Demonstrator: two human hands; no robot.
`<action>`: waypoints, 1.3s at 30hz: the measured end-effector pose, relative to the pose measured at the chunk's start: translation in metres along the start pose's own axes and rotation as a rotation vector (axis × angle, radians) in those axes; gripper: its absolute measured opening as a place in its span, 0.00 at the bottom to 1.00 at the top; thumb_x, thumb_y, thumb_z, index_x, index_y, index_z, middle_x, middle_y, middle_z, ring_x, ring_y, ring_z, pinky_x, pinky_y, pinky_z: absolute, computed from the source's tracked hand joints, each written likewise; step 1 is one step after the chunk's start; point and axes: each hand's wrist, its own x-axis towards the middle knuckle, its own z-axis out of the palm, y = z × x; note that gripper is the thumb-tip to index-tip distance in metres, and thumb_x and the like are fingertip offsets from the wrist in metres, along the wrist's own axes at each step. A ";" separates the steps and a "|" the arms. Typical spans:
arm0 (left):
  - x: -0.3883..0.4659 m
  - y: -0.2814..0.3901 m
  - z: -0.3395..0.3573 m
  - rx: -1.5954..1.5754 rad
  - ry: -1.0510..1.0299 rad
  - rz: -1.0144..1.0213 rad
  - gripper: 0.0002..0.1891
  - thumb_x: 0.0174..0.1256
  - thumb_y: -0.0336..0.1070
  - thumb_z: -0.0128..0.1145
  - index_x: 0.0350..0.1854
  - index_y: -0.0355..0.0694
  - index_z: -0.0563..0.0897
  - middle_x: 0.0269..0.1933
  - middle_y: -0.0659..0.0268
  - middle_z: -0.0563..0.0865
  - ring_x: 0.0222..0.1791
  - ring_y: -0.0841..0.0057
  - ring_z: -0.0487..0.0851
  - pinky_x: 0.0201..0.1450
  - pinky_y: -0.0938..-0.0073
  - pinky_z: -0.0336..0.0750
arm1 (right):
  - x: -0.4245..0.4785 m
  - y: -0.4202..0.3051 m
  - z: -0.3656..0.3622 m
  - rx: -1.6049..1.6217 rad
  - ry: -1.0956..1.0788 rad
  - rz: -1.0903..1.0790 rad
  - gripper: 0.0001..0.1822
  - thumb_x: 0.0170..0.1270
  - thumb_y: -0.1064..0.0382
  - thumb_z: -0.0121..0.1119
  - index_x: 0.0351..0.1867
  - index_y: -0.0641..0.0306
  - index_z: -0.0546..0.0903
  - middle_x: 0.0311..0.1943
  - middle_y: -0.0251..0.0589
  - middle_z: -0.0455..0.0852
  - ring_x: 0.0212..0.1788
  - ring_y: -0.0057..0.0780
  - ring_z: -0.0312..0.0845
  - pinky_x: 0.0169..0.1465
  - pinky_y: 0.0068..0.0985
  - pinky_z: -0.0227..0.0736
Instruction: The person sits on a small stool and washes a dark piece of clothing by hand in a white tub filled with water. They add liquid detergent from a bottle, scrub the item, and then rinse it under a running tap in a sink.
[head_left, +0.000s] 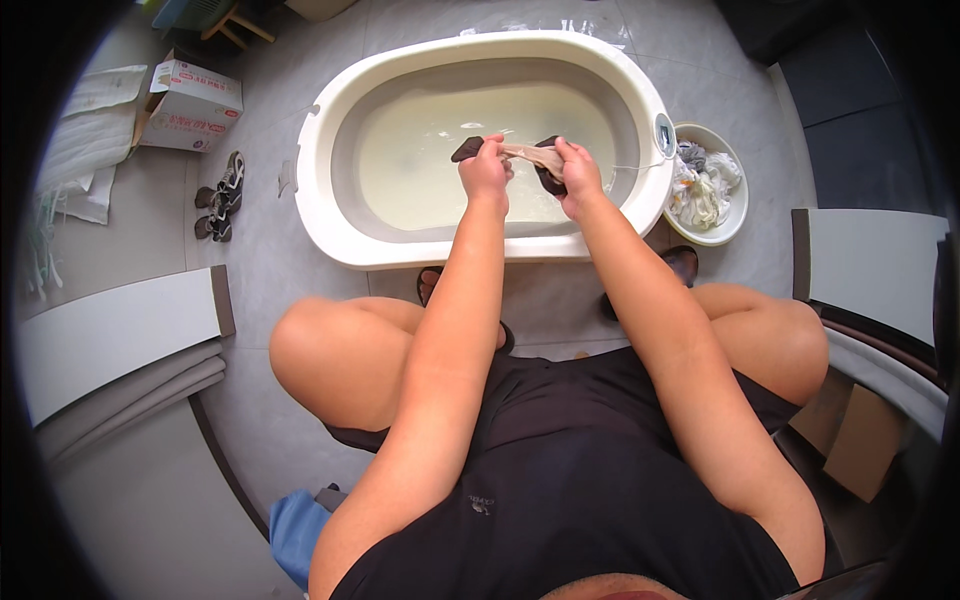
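Both of my hands hold a small wet cloth item (529, 154), beige in the middle and dark brown at its ends, possibly a sock. My left hand (486, 174) is closed around one end, with a dark part sticking out to the left. My right hand (580, 177) grips the other end, where a dark part hangs below the fingers. The cloth is stretched between them above cloudy water (420, 157) in a white oval plastic tub (322, 202). A small display (664, 136) is set in the tub's right rim, and a thin cord runs from it towards the water.
A round white basin (731, 225) with wet laundry (706, 184) stands right of the tub. Shoes (225, 196) and a cardboard box (196, 105) are on the left. My knees flank the tub's near side. Blue fabric (298, 534) lies at the lower left.
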 end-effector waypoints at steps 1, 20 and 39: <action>-0.001 0.001 -0.001 -0.061 -0.009 -0.016 0.11 0.66 0.30 0.53 0.48 0.37 0.82 0.32 0.65 0.80 0.25 0.79 0.75 0.25 0.76 0.69 | 0.001 -0.003 0.001 0.074 0.022 -0.006 0.14 0.75 0.47 0.56 0.50 0.52 0.80 0.42 0.34 0.86 0.43 0.27 0.83 0.42 0.33 0.79; -0.008 0.001 0.011 -0.258 -0.139 0.029 0.14 0.75 0.34 0.56 0.59 0.44 0.74 0.45 0.62 0.83 0.40 0.71 0.84 0.40 0.68 0.80 | 0.028 -0.032 -0.035 0.478 -0.410 0.147 0.09 0.67 0.56 0.56 0.46 0.50 0.79 0.39 0.33 0.83 0.37 0.30 0.78 0.39 0.34 0.74; -0.022 0.001 0.015 -0.093 -0.122 0.054 0.10 0.70 0.38 0.61 0.43 0.36 0.82 0.42 0.63 0.87 0.41 0.72 0.86 0.43 0.68 0.80 | 0.025 -0.031 -0.015 -0.177 0.046 -0.474 0.20 0.72 0.68 0.52 0.63 0.65 0.80 0.37 0.41 0.90 0.35 0.24 0.87 0.39 0.23 0.80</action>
